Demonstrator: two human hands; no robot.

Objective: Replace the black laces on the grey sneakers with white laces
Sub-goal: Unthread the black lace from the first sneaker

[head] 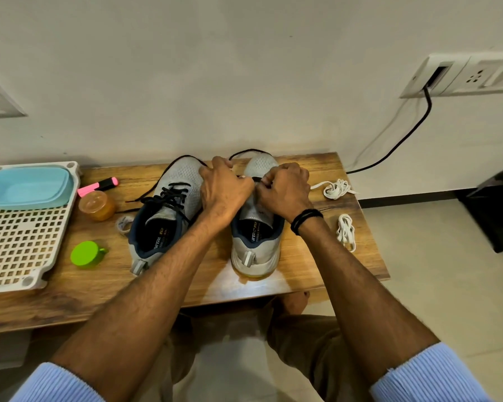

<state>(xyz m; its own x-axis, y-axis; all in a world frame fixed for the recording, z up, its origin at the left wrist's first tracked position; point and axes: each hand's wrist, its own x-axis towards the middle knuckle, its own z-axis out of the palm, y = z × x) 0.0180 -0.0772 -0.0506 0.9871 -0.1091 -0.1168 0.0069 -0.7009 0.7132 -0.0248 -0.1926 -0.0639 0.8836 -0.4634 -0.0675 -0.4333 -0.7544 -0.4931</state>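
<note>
Two grey sneakers stand side by side on the wooden table (317, 268), toes toward the wall. The left sneaker (169, 210) is still threaded with a black lace (169, 195). Over the tongue of the right sneaker (257, 242), my left hand (225, 192) and my right hand (283, 190) both pinch its black lace (246, 152), which loops out past the toe. Most of that lace's eyelet area is hidden by my hands. Two bundled white laces lie to the right: one (336, 189) near the back, one (346, 232) nearer me.
At the left sit a white perforated tray (21, 239) with a blue tub (26, 187) on it, a pink highlighter (98, 185), an orange jar (97, 206), a tape roll (125, 224) and a green lid (86, 254). A black cable (401, 140) runs from a wall socket.
</note>
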